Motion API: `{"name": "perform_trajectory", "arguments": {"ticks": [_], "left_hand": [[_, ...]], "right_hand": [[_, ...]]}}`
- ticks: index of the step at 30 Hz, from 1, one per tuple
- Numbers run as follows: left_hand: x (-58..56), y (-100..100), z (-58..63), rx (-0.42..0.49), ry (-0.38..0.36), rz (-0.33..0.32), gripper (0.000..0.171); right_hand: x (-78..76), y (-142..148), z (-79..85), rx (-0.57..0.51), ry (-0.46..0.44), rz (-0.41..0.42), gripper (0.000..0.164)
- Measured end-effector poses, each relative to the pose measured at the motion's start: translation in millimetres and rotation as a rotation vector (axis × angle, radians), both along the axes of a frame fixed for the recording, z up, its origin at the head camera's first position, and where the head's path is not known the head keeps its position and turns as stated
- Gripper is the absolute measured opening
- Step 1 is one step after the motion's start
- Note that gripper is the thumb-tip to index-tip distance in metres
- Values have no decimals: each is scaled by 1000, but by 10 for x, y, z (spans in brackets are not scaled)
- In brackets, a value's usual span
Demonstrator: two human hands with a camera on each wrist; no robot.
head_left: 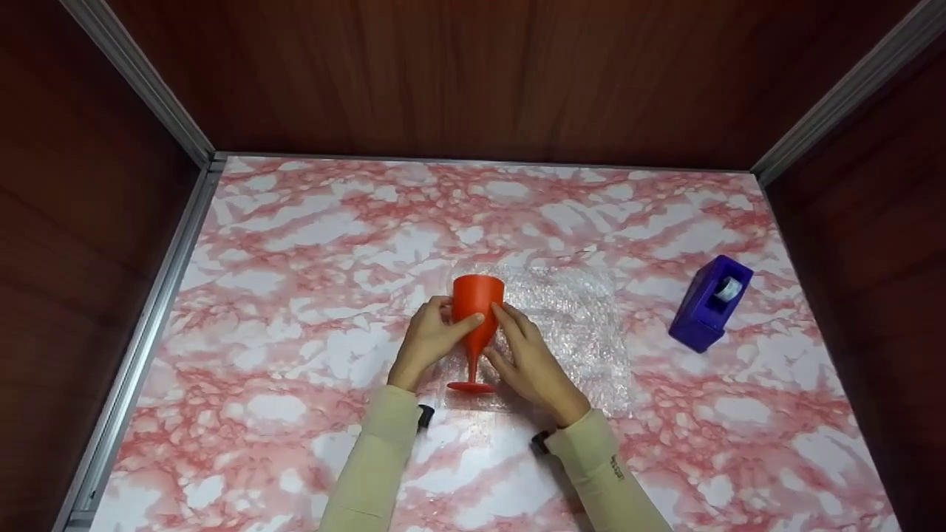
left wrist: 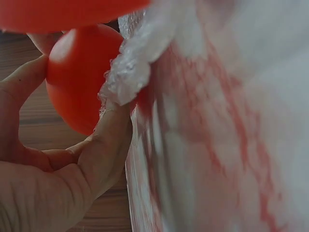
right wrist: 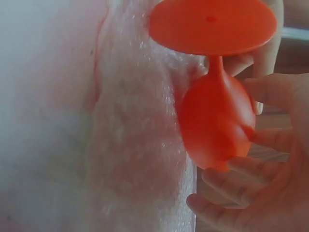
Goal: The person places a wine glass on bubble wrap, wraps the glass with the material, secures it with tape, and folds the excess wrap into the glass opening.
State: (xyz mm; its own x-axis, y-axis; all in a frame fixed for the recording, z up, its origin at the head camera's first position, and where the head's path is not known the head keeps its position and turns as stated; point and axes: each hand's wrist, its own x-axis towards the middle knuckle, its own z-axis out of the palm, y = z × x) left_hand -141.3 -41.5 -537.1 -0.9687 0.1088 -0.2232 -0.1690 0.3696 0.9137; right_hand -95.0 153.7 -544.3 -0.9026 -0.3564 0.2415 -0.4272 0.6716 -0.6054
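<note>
A red-orange goblet (head_left: 477,295) lies on its side over a sheet of bubble wrap (head_left: 569,332), its round foot toward me. My left hand (head_left: 429,336) holds the bowl from the left, thumb across the top. In the left wrist view, a finger of that hand lies against the edge of the bubble wrap beside the bowl. From the right, my right hand (head_left: 536,362) touches the goblet with extended fingertips. In the right wrist view, the goblet's foot (right wrist: 212,26) faces the camera, and its fingers (right wrist: 231,186) are spread along the bowl.
A purple tape dispenser (head_left: 698,310) with a roll of clear tape stands at the right of the marbled red-and-white table (head_left: 295,258). Dark wood panels (head_left: 480,81) enclose the back and both sides, with metal rails at the corners.
</note>
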Motion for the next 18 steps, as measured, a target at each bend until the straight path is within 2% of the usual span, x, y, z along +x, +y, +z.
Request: {"name": "perform_trajectory", "arguments": {"ticks": [3,12,18], "left_hand": [[6,19,17,-14,22,0,66],[25,36,63,-179,101,-14,66],[38,42,78,-218,117,-2,72]], "right_hand": [[-7,25,-6,-22,-9,13,70],[-5,66,-56,-70,-74,48,72],[7,55,-55,-67,-74,51,72]]}}
